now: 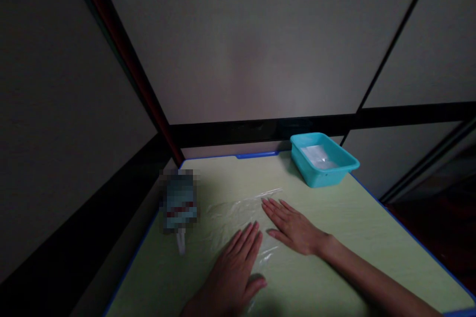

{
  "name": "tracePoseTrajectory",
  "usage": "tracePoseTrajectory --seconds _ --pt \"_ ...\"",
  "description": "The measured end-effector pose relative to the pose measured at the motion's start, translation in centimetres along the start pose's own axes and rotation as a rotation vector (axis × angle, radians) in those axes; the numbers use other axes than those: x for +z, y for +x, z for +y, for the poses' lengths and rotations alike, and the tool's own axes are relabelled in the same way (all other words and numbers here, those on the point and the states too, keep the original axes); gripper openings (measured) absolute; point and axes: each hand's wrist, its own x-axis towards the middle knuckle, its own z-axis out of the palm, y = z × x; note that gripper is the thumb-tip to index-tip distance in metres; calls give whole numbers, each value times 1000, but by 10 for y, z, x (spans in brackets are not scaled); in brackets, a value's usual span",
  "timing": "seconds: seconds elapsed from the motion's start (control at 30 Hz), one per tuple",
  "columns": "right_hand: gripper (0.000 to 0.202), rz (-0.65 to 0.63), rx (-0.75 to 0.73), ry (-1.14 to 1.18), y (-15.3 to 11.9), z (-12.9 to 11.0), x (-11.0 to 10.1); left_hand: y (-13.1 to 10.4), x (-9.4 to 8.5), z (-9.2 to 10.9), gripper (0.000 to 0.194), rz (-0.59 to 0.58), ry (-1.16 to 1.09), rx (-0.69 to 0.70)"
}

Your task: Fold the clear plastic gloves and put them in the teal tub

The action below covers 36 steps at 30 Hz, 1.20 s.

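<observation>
A clear, wrinkled plastic sheet or bag (230, 213) lies flat on the pale green table (357, 237). My left hand (236, 270) rests palm down on its lower part, fingers straight and thumb apart. Farther right, my right hand (292, 225) is also laid flat, its fingertips at the plastic's right side and its thumb spread. Neither hand grips anything. The plastic's edges are hard to make out against the tabletop.
A turquoise basket (323, 177) with white, plastic-like packets (318, 156) inside stands at the back right corner. A blurred-out dark item (181, 203) with a pale strap (181, 241) lies at the left edge. Grey panels (253, 49) rise behind the blue-edged table.
</observation>
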Motion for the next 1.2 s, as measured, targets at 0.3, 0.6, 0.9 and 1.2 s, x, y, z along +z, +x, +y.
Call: tracePoseTrajectory --seconds 0.3,0.6,0.9,1.2 --pt "47 9 -90 -19 -18 -2 -30 -6 -8 -6 60 149 -175 -82" --pt "21 38 -571 -216 -1 -75 -15 3 -19 -27 33 465 -385 -163" --pt "8 -26 -523 39 24 -67 -27 5 -13 -38 24 682 -367 -175" --pt "9 -76 -291 506 68 -22 -21 -7 -19 -24 23 894 -60 -40"
